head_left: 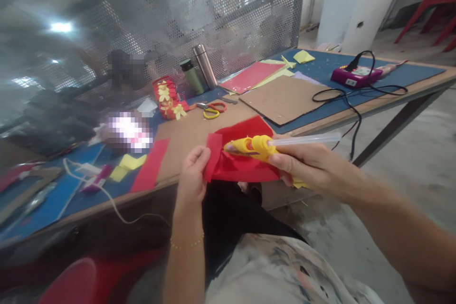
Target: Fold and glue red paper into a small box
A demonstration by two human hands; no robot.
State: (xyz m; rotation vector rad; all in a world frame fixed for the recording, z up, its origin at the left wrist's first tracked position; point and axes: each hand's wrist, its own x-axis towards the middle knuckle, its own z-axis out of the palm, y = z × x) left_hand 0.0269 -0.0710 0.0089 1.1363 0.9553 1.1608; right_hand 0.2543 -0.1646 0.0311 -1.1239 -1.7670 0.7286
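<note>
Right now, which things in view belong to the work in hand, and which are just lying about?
In use:
red paper, in the left fingers
yellow glue gun, in the right fingers
its glue stick

Seemingly just lying about:
green flask
silver flask

From here I see a craft workshop: concrete floor (pixel 409 152), perforated metal screen (pixel 249 14), worktop (pixel 416 76) with scissors (pixel 211 108), cardboard (pixel 285 97), glue gun (pixel 261 147).
</note>
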